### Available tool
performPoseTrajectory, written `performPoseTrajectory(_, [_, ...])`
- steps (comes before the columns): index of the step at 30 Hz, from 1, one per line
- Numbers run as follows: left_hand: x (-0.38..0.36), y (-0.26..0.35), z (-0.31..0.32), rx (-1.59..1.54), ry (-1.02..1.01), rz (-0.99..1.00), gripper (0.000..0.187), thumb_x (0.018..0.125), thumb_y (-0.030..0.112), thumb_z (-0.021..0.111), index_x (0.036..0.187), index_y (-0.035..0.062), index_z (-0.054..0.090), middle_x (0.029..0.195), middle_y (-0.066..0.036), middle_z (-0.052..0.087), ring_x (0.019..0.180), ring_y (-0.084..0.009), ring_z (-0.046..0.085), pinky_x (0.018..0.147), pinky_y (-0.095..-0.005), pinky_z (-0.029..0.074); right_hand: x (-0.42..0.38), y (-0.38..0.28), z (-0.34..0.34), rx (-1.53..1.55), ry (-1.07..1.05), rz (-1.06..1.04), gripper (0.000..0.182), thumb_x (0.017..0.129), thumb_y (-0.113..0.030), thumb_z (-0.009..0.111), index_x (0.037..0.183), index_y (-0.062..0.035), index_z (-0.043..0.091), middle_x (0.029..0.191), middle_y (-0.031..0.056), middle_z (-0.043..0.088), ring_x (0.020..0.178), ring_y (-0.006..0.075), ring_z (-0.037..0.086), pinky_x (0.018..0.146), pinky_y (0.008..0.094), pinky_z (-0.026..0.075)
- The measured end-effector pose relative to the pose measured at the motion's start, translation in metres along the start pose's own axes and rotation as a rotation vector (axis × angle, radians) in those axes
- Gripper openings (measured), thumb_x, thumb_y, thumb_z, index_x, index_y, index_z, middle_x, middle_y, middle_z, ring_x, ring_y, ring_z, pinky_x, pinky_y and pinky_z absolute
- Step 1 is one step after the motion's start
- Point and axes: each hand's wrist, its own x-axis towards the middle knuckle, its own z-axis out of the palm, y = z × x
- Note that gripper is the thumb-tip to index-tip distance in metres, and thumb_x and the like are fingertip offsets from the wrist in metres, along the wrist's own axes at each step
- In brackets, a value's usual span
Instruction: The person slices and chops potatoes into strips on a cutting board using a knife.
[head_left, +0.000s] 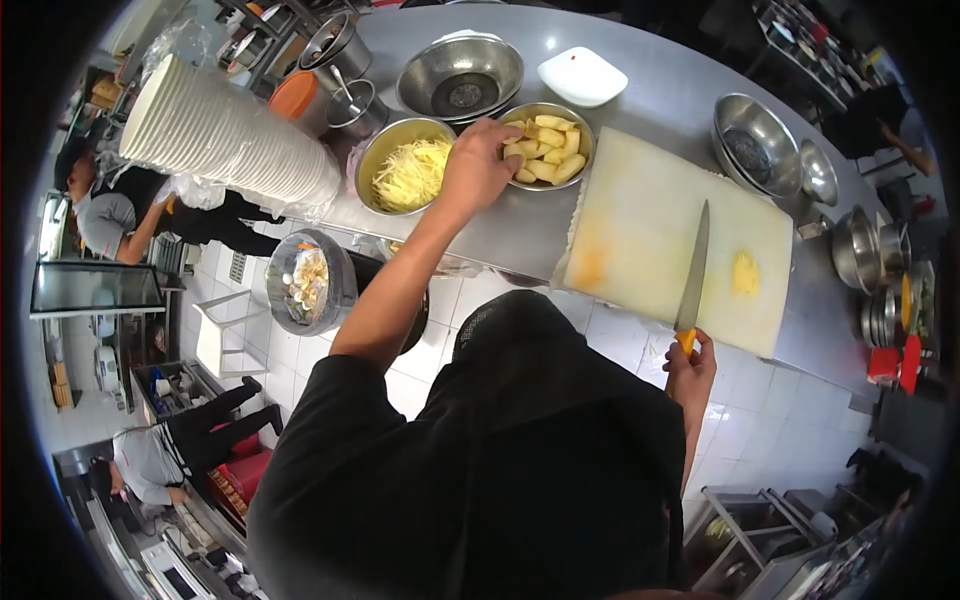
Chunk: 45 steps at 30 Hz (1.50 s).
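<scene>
My left hand (482,165) reaches over the left rim of a metal bowl of peeled yellow pieces (545,150), its fingers bent onto the pieces at that side. Whether it grips one is hard to make out. My right hand (690,368) is wrapped round the orange handle of a long knife (695,270), whose blade points away over a white cutting board (640,210). A small heap of chopped yellow bits (746,273) lies on the board right of the blade. Left of my left hand stands a bowl of pale yellow shreds (412,173).
Behind the bowls are an empty metal bowl (460,80) and a white dish (583,77). Stacked white containers (220,140) stand left, more metal bowls (757,145) right. A waste bin (311,282) is on the floor. Other people (150,460) work at far left and right.
</scene>
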Motion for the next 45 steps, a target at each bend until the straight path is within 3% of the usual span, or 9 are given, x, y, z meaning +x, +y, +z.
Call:
performPoseTrajectory(3, [0.028, -0.022, 0.012, 0.049, -0.097, 0.126, 0.035, 0.074, 0.009, 0.073, 0.108, 0.0052, 0.071, 0.109, -0.014, 0.065, 0.106, -0.0322, 0.061, 0.093, -0.0411, 0.049, -0.005, -0.006, 0.013, -0.069, 0.053, -0.015, 0.038, 0.092, -0.005, 0.059, 0.129, -0.0003, 0.050, 0.076, 0.0056, 0.061, 0.064, 0.0108, 0.057, 0.060, 0.0265, 0.049])
performPoseTrajectory(10, [0.073, -0.032, 0.060, 0.314, -0.376, 0.337, 0.037, 0.078, 0.003, 0.060, 0.113, 0.0076, 0.069, 0.124, -0.013, 0.062, 0.120, -0.0304, 0.055, 0.102, -0.0419, 0.044, -0.010, -0.010, 0.024, -0.202, 0.157, -0.047, 0.043, 0.093, -0.010, 0.059, 0.133, 0.0013, 0.051, 0.077, 0.0078, 0.062, 0.065, 0.0130, 0.059, 0.062, 0.0278, 0.050])
performPoseTrajectory(18, [0.086, -0.053, 0.083, 0.294, -0.345, 0.537, 0.042, 0.071, 0.005, 0.068, 0.113, 0.0038, 0.064, 0.107, -0.018, 0.066, 0.104, -0.0374, 0.061, 0.092, -0.0453, 0.049, -0.014, -0.014, 0.034, -0.272, 0.217, -0.086, 0.044, 0.091, -0.011, 0.059, 0.132, 0.0018, 0.053, 0.075, 0.0082, 0.062, 0.061, 0.0140, 0.058, 0.059, 0.0295, 0.049])
performPoseTrajectory(21, [0.088, -0.039, 0.056, 0.091, -0.344, 0.466, 0.039, 0.081, 0.006, 0.063, 0.119, 0.0008, 0.064, 0.110, -0.016, 0.069, 0.095, -0.0267, 0.068, 0.084, -0.0399, 0.054, -0.013, -0.012, 0.031, -0.280, 0.215, -0.087, 0.043, 0.091, -0.009, 0.060, 0.132, 0.0022, 0.053, 0.072, 0.0094, 0.062, 0.059, 0.0145, 0.057, 0.057, 0.0303, 0.047])
performPoseTrajectory(24, [0.092, -0.027, 0.040, -0.670, -0.521, -0.308, 0.038, 0.083, 0.006, 0.069, 0.120, 0.0001, 0.064, 0.105, -0.011, 0.070, 0.079, -0.0153, 0.067, 0.071, -0.0295, 0.056, -0.012, -0.013, 0.028, -0.270, 0.196, -0.096, 0.043, 0.091, -0.009, 0.060, 0.132, 0.0018, 0.053, 0.071, 0.0099, 0.062, 0.057, 0.0153, 0.057, 0.056, 0.0311, 0.047])
performPoseTrajectory(25, [0.090, -0.023, 0.033, -0.679, -0.519, -0.313, 0.038, 0.086, 0.006, 0.070, 0.123, -0.0003, 0.062, 0.100, -0.007, 0.068, 0.074, -0.0086, 0.063, 0.066, -0.0222, 0.054, -0.011, -0.012, 0.028, -0.272, 0.189, -0.105, 0.043, 0.091, -0.009, 0.060, 0.132, 0.0018, 0.053, 0.071, 0.0099, 0.062, 0.057, 0.0155, 0.057, 0.056, 0.0313, 0.047])
performPoseTrajectory(31, [0.071, -0.028, 0.034, -1.066, -0.371, -0.643, 0.029, 0.087, 0.005, 0.068, 0.115, 0.0013, 0.060, 0.092, -0.007, 0.064, 0.075, -0.0157, 0.063, 0.072, -0.0290, 0.056, -0.008, -0.014, 0.020, -0.263, 0.125, -0.089, 0.043, 0.092, -0.009, 0.059, 0.133, 0.0012, 0.051, 0.074, 0.0092, 0.062, 0.059, 0.0153, 0.058, 0.058, 0.0308, 0.049])
performPoseTrajectory(36, [0.056, -0.033, 0.042, -1.181, -0.395, -0.712, 0.014, 0.088, 0.004, 0.067, 0.099, 0.0041, 0.059, 0.089, -0.009, 0.063, 0.074, -0.0180, 0.062, 0.074, -0.0311, 0.056, -0.003, -0.008, 0.009, -0.233, 0.039, -0.085, 0.044, 0.094, -0.010, 0.059, 0.136, 0.0012, 0.049, 0.080, 0.0076, 0.062, 0.063, 0.0136, 0.058, 0.062, 0.0287, 0.050])
performPoseTrajectory(45, [-0.007, 0.039, 0.076, -1.126, -0.346, -0.692, 0.026, 0.086, 0.003, 0.071, 0.105, 0.0011, 0.053, 0.096, -0.013, 0.067, 0.075, -0.0210, 0.067, 0.073, -0.0318, 0.058, 0.010, 0.008, -0.004, -0.284, -0.028, -0.230, 0.038, 0.089, -0.011, 0.061, 0.125, -0.0002, 0.053, 0.087, 0.0231, 0.067, 0.075, 0.0355, 0.066, 0.069, 0.0398, 0.051])
